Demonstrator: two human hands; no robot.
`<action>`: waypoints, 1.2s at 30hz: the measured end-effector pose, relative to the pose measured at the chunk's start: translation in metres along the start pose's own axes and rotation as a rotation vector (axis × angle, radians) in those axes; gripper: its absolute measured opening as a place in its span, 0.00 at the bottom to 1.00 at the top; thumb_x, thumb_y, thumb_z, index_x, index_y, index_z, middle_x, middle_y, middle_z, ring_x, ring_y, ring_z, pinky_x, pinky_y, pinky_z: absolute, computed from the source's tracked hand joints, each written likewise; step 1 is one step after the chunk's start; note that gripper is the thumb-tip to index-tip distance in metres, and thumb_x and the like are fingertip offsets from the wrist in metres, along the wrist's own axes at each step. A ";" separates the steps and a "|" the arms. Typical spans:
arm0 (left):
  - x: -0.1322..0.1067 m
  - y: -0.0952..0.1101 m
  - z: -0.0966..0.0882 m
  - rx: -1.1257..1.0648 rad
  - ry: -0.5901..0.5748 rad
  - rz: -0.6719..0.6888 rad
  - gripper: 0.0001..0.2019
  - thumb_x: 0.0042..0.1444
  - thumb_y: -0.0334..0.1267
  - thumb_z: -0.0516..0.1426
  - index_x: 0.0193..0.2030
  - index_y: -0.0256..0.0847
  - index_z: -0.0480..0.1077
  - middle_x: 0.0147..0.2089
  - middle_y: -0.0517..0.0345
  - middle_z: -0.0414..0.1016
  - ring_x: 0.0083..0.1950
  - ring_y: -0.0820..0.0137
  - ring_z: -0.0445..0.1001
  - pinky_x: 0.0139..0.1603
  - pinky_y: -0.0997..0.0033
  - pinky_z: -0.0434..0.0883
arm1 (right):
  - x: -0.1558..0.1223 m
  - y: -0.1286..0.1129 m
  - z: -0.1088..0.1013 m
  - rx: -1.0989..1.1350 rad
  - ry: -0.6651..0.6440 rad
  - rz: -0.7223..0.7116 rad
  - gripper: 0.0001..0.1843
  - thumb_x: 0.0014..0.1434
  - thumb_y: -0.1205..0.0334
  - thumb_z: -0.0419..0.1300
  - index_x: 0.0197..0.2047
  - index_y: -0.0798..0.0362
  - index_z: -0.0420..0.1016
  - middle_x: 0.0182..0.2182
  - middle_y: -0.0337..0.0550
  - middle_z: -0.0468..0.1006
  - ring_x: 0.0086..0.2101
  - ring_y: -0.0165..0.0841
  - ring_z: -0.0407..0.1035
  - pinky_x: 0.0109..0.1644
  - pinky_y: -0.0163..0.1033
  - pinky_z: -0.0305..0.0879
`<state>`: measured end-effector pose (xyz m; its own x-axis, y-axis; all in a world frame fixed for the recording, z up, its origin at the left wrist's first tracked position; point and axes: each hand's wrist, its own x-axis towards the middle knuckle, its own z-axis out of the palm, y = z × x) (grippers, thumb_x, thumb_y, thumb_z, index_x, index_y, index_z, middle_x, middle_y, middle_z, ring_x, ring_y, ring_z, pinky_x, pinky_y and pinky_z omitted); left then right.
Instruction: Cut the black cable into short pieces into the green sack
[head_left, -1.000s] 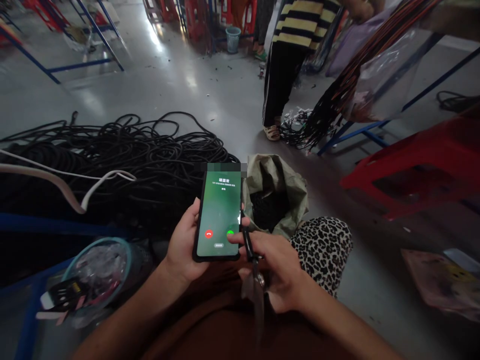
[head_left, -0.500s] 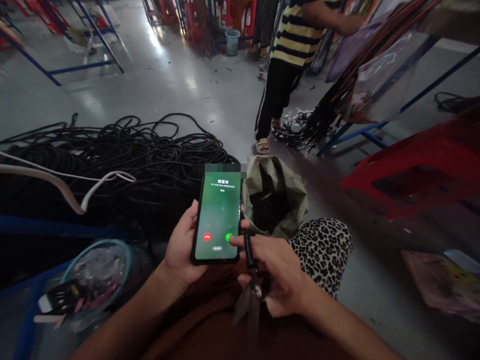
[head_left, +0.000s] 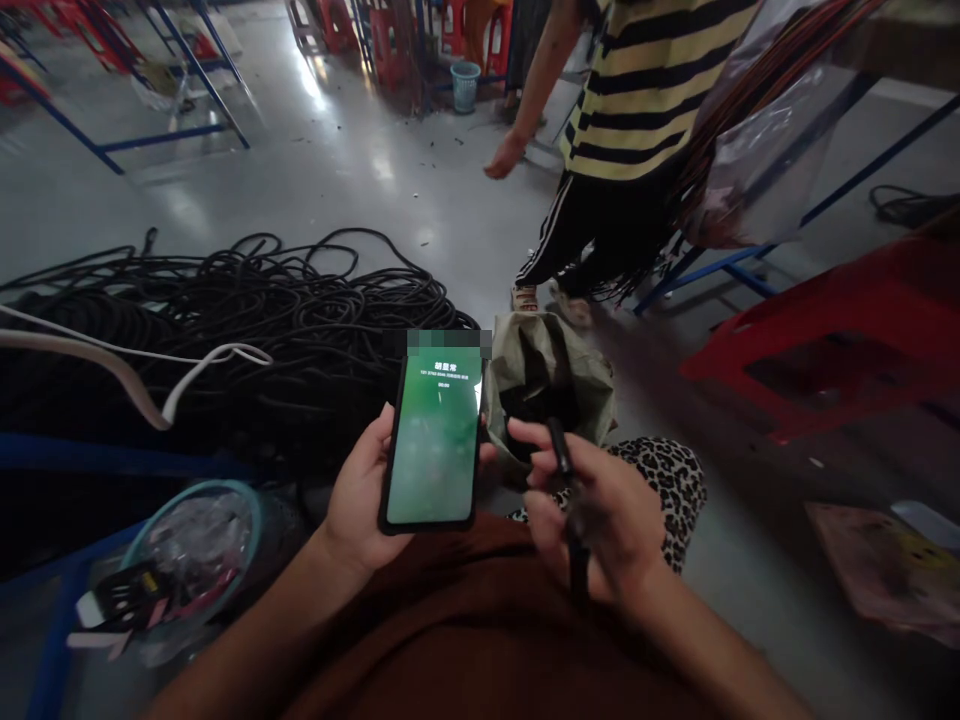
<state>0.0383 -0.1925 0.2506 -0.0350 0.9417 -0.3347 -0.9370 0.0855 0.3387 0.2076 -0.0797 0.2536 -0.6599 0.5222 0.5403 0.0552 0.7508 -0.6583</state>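
My left hand is wrapped around a smartphone in a black case, held upright with its green call screen facing me. The red and green call buttons do not show on it. To the right of the phone, apart from it, my right hand is curled around a pair of scissors with a black handle. Their blades are smeared by motion and point down toward my lap. The right index finger sticks out toward the phone. Behind that hand stands an open woven sack with dark stuff inside.
A heap of black cable lies at the left, with a white cord before it. Lower left is a basket of plastic bags. A person in a striped shirt stands beyond the sack. A red stool is at the right.
My right hand has moved off the phone screen to the right, scissors still in it. The call buttons have gone from the screen. The person in stripes has come closer, one arm lowered.
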 end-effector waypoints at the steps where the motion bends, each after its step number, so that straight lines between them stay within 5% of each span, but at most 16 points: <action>1: 0.001 0.000 0.001 0.005 0.003 0.012 0.30 0.62 0.53 0.42 0.59 0.31 0.63 0.51 0.42 0.74 0.54 0.54 0.71 0.56 0.54 0.66 | -0.003 -0.003 0.000 0.033 -0.055 -0.055 0.24 0.53 0.66 0.56 0.54 0.56 0.66 0.40 0.46 0.79 0.35 0.34 0.75 0.38 0.38 0.74; 7: 0.003 0.000 0.009 0.015 -0.002 0.069 0.29 0.61 0.52 0.42 0.60 0.32 0.61 0.53 0.43 0.72 0.54 0.54 0.71 0.55 0.52 0.67 | -0.019 -0.011 0.010 0.152 -0.155 -0.292 0.25 0.52 0.65 0.55 0.55 0.57 0.61 0.44 0.51 0.76 0.41 0.36 0.74 0.42 0.40 0.73; 26: 0.001 -0.004 0.010 0.027 0.015 0.076 0.30 0.61 0.54 0.42 0.59 0.31 0.62 0.49 0.42 0.74 0.52 0.55 0.72 0.54 0.55 0.68 | -0.010 -0.026 0.016 0.115 -0.223 -0.323 0.12 0.56 0.57 0.54 0.40 0.55 0.68 0.36 0.50 0.76 0.38 0.37 0.72 0.42 0.41 0.71; 36: -0.004 -0.004 0.020 0.060 0.087 -0.036 0.31 0.60 0.56 0.40 0.53 0.32 0.68 0.44 0.45 0.77 0.47 0.56 0.75 0.51 0.55 0.70 | 0.001 -0.034 0.024 0.111 -0.326 -0.376 0.15 0.57 0.55 0.53 0.41 0.58 0.69 0.37 0.54 0.75 0.41 0.40 0.71 0.42 0.44 0.71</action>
<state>0.0489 -0.1902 0.2677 -0.0344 0.9061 -0.4217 -0.9159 0.1403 0.3761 0.1871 -0.1145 0.2645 -0.8194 0.0574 0.5703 -0.2994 0.8056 -0.5112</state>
